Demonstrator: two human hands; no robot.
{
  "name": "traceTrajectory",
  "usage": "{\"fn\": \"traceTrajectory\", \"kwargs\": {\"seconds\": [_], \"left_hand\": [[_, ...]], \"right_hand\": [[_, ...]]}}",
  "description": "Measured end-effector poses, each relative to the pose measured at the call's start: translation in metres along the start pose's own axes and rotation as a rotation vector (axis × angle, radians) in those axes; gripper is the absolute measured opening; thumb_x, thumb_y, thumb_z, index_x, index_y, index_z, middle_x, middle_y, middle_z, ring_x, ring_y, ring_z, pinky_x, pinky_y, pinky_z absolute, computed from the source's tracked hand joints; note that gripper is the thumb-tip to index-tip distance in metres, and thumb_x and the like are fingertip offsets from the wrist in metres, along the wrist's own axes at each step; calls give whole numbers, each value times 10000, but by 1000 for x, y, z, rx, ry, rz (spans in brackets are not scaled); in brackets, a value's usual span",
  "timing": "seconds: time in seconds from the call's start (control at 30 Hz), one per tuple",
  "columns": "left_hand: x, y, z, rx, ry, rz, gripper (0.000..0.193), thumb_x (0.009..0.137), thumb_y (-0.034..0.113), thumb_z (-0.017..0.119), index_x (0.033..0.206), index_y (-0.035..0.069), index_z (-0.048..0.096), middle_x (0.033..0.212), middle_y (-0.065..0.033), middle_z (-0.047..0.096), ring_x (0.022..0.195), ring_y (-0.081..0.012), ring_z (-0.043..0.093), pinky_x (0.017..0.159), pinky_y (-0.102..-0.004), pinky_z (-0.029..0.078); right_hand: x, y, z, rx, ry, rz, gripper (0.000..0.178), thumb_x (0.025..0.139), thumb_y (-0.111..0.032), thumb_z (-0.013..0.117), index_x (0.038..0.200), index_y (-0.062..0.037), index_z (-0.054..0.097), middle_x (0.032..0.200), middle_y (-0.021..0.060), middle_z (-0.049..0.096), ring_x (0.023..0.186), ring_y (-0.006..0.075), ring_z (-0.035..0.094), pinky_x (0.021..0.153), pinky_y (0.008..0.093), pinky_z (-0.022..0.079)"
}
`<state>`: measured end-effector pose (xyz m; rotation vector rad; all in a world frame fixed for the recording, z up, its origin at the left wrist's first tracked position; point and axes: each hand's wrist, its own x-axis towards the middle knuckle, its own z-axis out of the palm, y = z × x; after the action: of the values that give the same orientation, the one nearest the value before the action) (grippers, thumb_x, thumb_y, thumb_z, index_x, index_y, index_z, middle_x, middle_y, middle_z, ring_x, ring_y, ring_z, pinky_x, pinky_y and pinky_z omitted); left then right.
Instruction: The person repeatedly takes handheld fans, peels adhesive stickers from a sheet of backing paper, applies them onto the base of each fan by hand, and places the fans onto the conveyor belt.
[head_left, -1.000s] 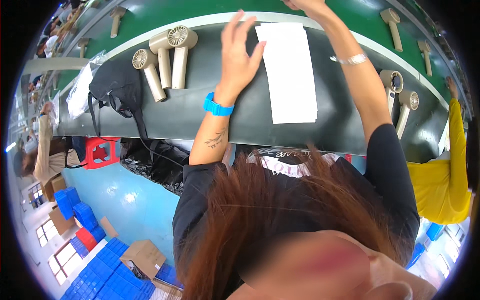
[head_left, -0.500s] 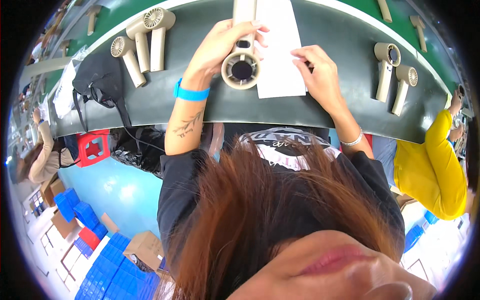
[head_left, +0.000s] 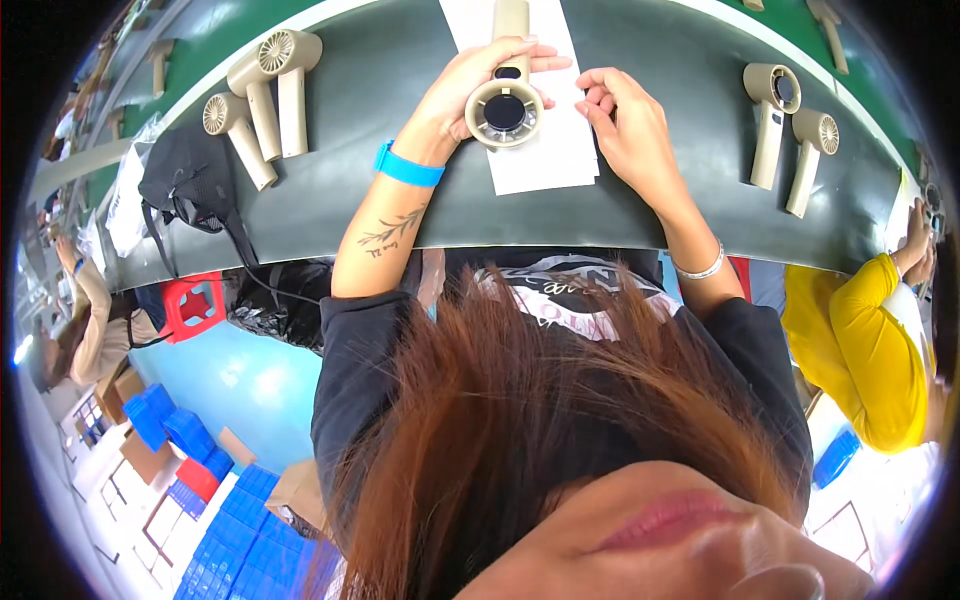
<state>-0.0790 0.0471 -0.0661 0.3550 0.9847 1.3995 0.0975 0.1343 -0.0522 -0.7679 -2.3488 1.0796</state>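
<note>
A beige handheld fan (head_left: 505, 113) is in my left hand (head_left: 462, 88), its round head toward me and its handle pointing away. My thumb lies underneath and my fingers reach across the handle. Beneath the fan lie white paper sheets (head_left: 545, 170), slightly offset from each other. My right hand (head_left: 637, 135) is beside the right edge of the paper, its fingers curled in toward the thumb. Whether a small thing is pinched there is hidden.
Several beige fans (head_left: 290, 100) lie at the left of the dark table (head_left: 400, 225), near a black bag (head_left: 190, 165). Two more fans (head_left: 770, 130) lie at the right. A person in a yellow top (head_left: 870, 340) sits at the right. A green belt (head_left: 720, 30) runs beyond the table.
The fan and my left hand have shifted right and slightly nearer the sheets' middle. The paper has turned a little, showing a second edge. My right hand has risen slightly, its fingers drawn closer.
</note>
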Motion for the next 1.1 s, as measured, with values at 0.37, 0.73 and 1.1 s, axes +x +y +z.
{"fn": "traceTrajectory", "kwargs": {"seconds": [0.37, 0.73, 1.1], "left_hand": [[1, -1, 1, -15, 1, 30, 442, 901, 285, 520, 1155, -74, 481, 1151, -219, 580, 739, -267, 670, 619, -322, 575], [-47, 30, 58, 391, 34, 891, 399, 919, 171, 532, 1241, 29, 344, 997, -93, 517, 942, -147, 550, 772, -283, 484], [-67, 9, 55, 941, 140, 1215, 372, 713, 59, 731, 1069, 68, 625, 1090, -92, 559, 963, -222, 550, 825, -329, 447]], "right_hand": [[-9, 0, -10, -102, -29, -217, 63, 835, 20, 551, 888, -8, 531, 878, 85, 541, 794, 189, 549, 718, 271, 439], [-23, -23, -58, 385, 145, -182, 73, 891, 6, 537, 962, -7, 527, 937, 28, 521, 848, 90, 496, 791, 208, 395], [-28, -69, -56, 675, 108, -218, 249, 851, 42, 579, 1065, -5, 460, 911, 77, 559, 875, 165, 552, 836, 278, 430]]}}
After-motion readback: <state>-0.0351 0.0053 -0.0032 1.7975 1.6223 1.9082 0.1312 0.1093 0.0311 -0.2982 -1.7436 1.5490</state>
